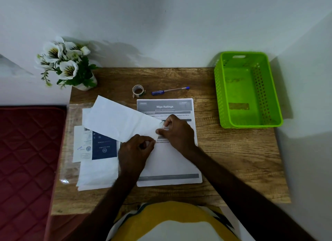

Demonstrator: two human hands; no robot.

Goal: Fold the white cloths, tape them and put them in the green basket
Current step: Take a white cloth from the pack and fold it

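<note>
the right hand pinches the right end of a folded white cloth between thumb and curled fingers, and the left hand pinches the near corner of that same end, its fingers curled round the edge, so both grips are closed on the cloth. the cloth is a long strip lying slantwise, its far end pointing left and away, its right end over a printed sheet headed "wipe railings" that lies flat in the middle of the wooden table. under the cloth's left part sits a stack of white cloths in a clear wrapper with a blue label. just beyond the sheet stand a roll of tape and, to its right, a blue pen. the green basket sits at the far right corner, well apart from the hands. a pot of white flowers stands at the far left corner, and a maroon quilted mattress lies left of the table.
</note>
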